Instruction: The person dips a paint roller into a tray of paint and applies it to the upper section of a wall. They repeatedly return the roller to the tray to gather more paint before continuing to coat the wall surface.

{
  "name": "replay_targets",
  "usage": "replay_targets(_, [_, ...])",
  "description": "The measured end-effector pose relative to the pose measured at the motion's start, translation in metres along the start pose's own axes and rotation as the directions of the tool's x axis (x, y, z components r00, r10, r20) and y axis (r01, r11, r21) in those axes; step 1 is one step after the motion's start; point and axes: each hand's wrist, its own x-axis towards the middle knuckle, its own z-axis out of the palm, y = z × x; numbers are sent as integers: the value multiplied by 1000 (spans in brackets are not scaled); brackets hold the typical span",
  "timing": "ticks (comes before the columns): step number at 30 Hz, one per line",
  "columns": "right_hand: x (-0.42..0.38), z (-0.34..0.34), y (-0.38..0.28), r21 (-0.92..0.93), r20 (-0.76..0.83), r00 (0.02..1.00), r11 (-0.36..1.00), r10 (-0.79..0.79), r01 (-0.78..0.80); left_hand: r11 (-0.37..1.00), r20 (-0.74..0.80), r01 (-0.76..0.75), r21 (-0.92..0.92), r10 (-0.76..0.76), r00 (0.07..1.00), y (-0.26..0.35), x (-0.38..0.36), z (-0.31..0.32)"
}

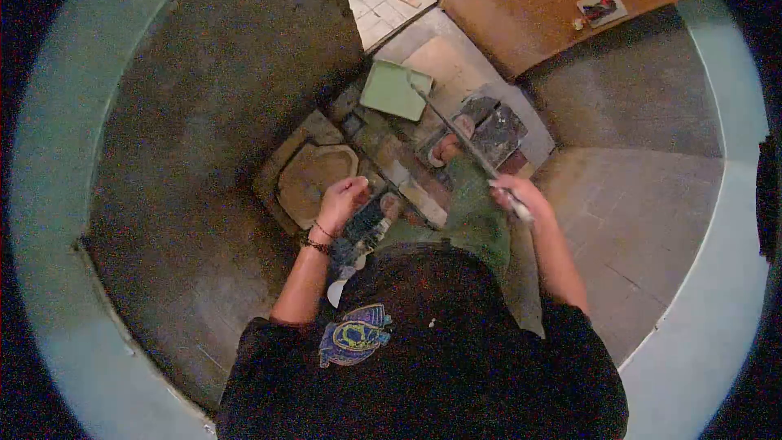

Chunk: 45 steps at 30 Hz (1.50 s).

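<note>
My right hand [521, 195] is wrapped round a long thin pole [464, 138] near its whitish, blurred lower end. The pole slants away up and left, its far tip overlapping the right side of a pale green tray [391, 91] on the floor. My left hand [344, 202], with a dark bracelet at the wrist, is closed with fingertips pinched together. I cannot tell what, if anything, small and pale sits in that pinch. Below and left of it lies a tan octagonal basin [314, 183] set in the floor.
My sandalled foot [446, 149] stands beside a dark, paint-spotted box [498, 132]. A narrow board [419, 200] lies between my feet. Dark grey walls [204, 98] close in on both sides. An orange-brown door [521, 8] stands at the doorway, where a tiled floor [383, 16] shows.
</note>
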Motion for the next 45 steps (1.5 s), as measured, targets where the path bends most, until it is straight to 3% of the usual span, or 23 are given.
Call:
replay_targets(2, [-36,-28,26,96,88,996,995,31,-39,999,-49,6,42,-4,999,9,-11,3])
replay_targets(5, [-100,-8,62,226,29,999,974,-39,31,995,-70,-83,57,87,994,1,-14,-5])
replay_targets(8, [-120,-17,106,239,-39,996,969,74,-62,991,-88,-85,102,94,992,-2,-13,-4])
replay_targets(10, [-141,-1,119,378,7,999,925,45,-44,998,-1,-40,45,40,999,-32,11,-10])
replay_targets(11, [-166,15,109,253,-21,999,967,44,-37,1000,77,0,-16,2,997,-38,21,-8])
replay_targets(14, [-185,36,105,90,-28,1000,996,13,-10,985,66,-155,77,150,987,-20,8,24])
replay_targets(16, [-174,30,123,-28,-23,1000,999,-19,18,990,31,-131,51,130,991,-14,-4,37])
replay_targets(17, [-161,33,139,-351,1,937,877,-350,328,992,86,-122,28,119,989,-14,-3,37])
replay_targets(18, [-153,31,147,-614,140,771,557,-621,560,992,133,-122,9,120,984,-17,-3,43])
replay_targets(19, [-158,37,141,-554,2,946,787,-324,271,998,123,-21,-52,27,992,-21,-1,49])
replay_targets(22, [-139,29,167,-409,29,825,746,-564,525,989,176,-149,17,144,974,-21,-4,59])
replay_targets(23, [-151,30,163,-348,-22,886,834,-463,427,992,203,-69,-104,89,975,-31,5,61])
replay_targets(27, [-133,18,204,-670,-98,715,578,-692,467,997,196,-74,34,66,978,-30,15,58])
replay_targets(30, [-168,29,194,-532,-206,811,758,-548,378,985,291,-64,162,14,957,-13,14,65])
replay_targets(35, [-168,5,226,-620,-188,676,620,-712,481,987,296,-61,146,15,955,6,18,105])
replay_targets(37, [-176,9,236,-641,-236,593,582,-770,500,969,461,-136,207,26,887,6,40,125])
replay_targets(38, [-196,17,233,-683,-263,634,604,-727,410,947,540,-216,239,55,840,13,47,141])
replay_targets(40, [-208,33,236,-646,-402,688,720,-604,255,951,575,-239,196,86,814,38,40,177])
replay_targets(41, [-157,6,296,-782,-386,620,599,-683,174,966,615,-249,71,155,773,56,36,198])
replay_targets(42, [-171,23,283,-755,-407,711,649,-573,91,970,649,-238,-56,217,729,67,42,211])
replay_targets(43, [-176,8,258,-764,-473,629,643,-618,58,937,637,-280,-210,348,687,70,67,226])
replay_targets(44, [-181,-3,233,-746,-545,534,665,-646,43,946,625,-190,-263,318,713,73,87,232])
replay_targets(45, [-187,-12,209,-727,-603,443,686,-664,38,912,659,-238,-334,406,633,88,89,240])
